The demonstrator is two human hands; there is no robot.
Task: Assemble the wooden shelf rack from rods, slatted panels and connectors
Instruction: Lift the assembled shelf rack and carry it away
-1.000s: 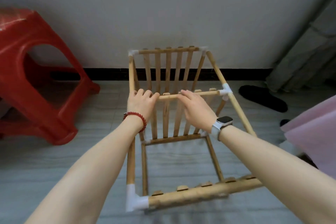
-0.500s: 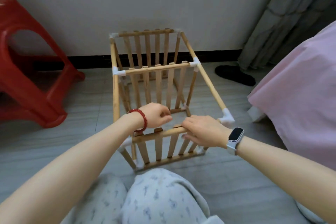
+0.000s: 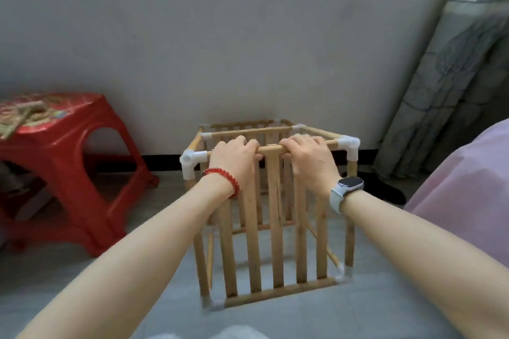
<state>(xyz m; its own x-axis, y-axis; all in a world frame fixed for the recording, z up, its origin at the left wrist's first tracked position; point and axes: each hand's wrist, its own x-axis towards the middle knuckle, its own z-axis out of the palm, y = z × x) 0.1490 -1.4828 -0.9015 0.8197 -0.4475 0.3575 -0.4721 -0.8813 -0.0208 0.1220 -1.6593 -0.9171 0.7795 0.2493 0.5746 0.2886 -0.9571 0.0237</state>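
**Rack upright, both hands on near top rod**

Grey floor [image 3: 82,278] carries the rack [image 3: 271,217] upright, before a plain wall. Left hand [image 3: 234,158] and right hand [image 3: 309,158] each curl round the near top rod [image 3: 271,149], which runs left to right between white corner connectors [image 3: 348,147]. Both hands sit equally near. Red stool [image 3: 68,162] stands left.

Red stool [image 3: 68,151] crowds the rack's [image 3: 272,228] left; top open.

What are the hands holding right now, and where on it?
Both the left hand and right hand grip the wooden rack by its near top rod, side by side.
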